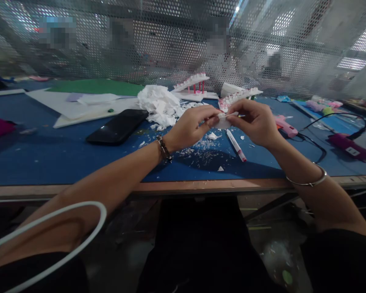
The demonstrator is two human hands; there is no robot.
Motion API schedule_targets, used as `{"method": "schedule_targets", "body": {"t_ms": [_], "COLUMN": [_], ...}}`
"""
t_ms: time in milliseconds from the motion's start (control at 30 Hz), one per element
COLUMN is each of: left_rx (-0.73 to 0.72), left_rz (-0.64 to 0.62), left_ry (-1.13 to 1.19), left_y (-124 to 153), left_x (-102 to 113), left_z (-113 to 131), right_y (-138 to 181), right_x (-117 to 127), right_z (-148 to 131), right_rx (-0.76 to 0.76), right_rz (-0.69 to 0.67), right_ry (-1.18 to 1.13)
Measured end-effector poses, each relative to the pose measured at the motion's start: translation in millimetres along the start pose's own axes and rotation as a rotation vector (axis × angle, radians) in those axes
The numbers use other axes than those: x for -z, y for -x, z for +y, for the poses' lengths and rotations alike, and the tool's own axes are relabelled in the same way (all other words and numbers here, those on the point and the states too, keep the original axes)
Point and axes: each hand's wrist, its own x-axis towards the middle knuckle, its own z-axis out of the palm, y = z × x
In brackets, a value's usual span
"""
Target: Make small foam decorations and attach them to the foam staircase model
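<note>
A small white piece (222,123) is held up between both hands, just above the tabletop (64,162); its left side is gripped by the closed fingers of the left hand (189,127), and its right edge is pinched between thumb and forefinger of the right hand (258,122). Fine detail of the piece is covered by the fingers and blurred, so it cannot be told whether its shape is finished; it is not yet set down, and the handling of it may be judged as under way.

Some cutting or picking appears to have been done already, to judge by the white shavings (201,151) strewn beneath the hands and the heap of white scraps (158,103) beyond the left hand; at the back, a white stepped model (195,86) is held up on red posts, and a second white model (239,97) is placed to its right. How much is left cannot be read from the view; a marker (236,145) is left lying below the piece, and a pink glue gun (286,125) is laid beyond the right wrist, both untouched; a black phone (118,127) is set farther left.
</note>
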Motion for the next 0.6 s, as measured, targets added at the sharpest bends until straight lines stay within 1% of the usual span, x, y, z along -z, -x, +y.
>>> {"method": "schedule_targets", "body": {"t_ms": [133,233,333,433,500,600], "left_rx": [-0.001,-0.002,0.037,0.064,0.104,0.193], "left_rz": [-0.013,0.006,0.066,0.120,0.124,0.111], "left_ry": [0.086,0.170,0.220,0.179,0.193,0.288], "left_y": [-0.2,0.5,1.4,2.1,2.1,1.6], "left_x": [1.5,0.9,-1.4,-3.5,-4.3,-5.5], "left_z": [-1.1,-3.0,-4.5,-4.7,-4.3,-3.5], "right_y": [-0.4,0.0,0.6,0.7,0.4,0.3], "right_x": [-0.5,-2.2,-4.2,-6.0,-6.8,-7.5], "right_z": [2.8,5.3,7.2,7.1,6.0,3.7], "right_rx": [-0.007,0.011,0.028,0.045,0.049,0.051], "right_rz": [-0.041,-0.039,-0.017,0.026,0.051,0.069], "right_ry": [-0.066,-0.087,-0.085,-0.085,-0.086,-0.096]}}
